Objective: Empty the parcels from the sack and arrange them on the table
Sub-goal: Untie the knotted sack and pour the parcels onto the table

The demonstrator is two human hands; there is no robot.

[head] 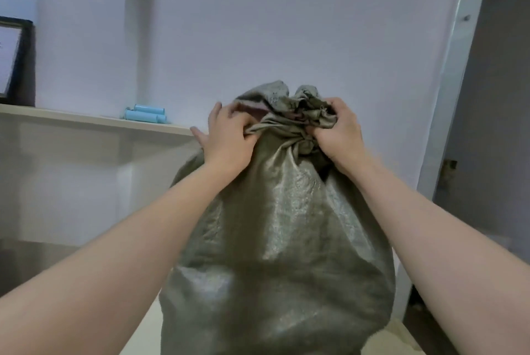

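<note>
A bulging grey-green woven sack (284,240) stands upright in front of me, its neck bunched and knotted at the top. My left hand (226,136) pinches a fold of the sack's mouth on the left side. My right hand (337,131) grips the crumpled top beside the knot. No parcels show; whatever is inside the sack is hidden. A pale table surface (140,337) shows under the sack at the bottom.
A light wooden shelf (86,119) runs along the left wall, carrying a few light-blue rolls (146,114) and a black-framed picture (14,59). A white wall is behind the sack. A white door frame (447,91) rises at the right.
</note>
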